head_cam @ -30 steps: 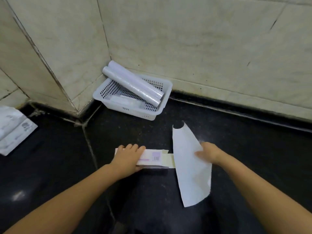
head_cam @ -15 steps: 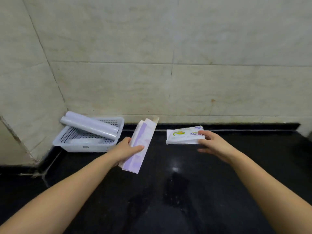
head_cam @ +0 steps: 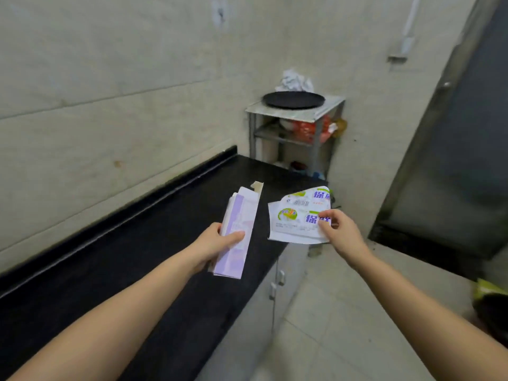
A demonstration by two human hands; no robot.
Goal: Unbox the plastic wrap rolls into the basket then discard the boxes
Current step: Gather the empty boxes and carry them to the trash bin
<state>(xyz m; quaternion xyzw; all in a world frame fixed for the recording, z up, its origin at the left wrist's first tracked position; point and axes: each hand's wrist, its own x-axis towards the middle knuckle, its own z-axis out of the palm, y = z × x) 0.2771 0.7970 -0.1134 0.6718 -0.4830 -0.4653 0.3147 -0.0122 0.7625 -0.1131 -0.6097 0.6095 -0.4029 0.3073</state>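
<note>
A: Head view, what did L hand point(head_cam: 217, 244) hold?
B: It was closed round a flattened purple-white cardboard box point(head_cam: 238, 232), held above the black stone counter point(head_cam: 154, 243).
A: And R hand point(head_cam: 339, 232)?
B: Fingers pinched a flattened white printed box w/ green-blue label point(head_cam: 298, 215), past the counter edge, over the tiled floor point(head_cam: 343, 312). Boxes were near, not touching.

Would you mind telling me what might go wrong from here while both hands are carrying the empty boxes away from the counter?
The right hand pinches the printed flattened box only at one edge, over the floor past the counter edge, so it could slip and fall. The left hand grips the purple box low down, so its open top flap may catch. No bin is clearly visible, so the boxes might end up dumped somewhere unsuitable.
</note>
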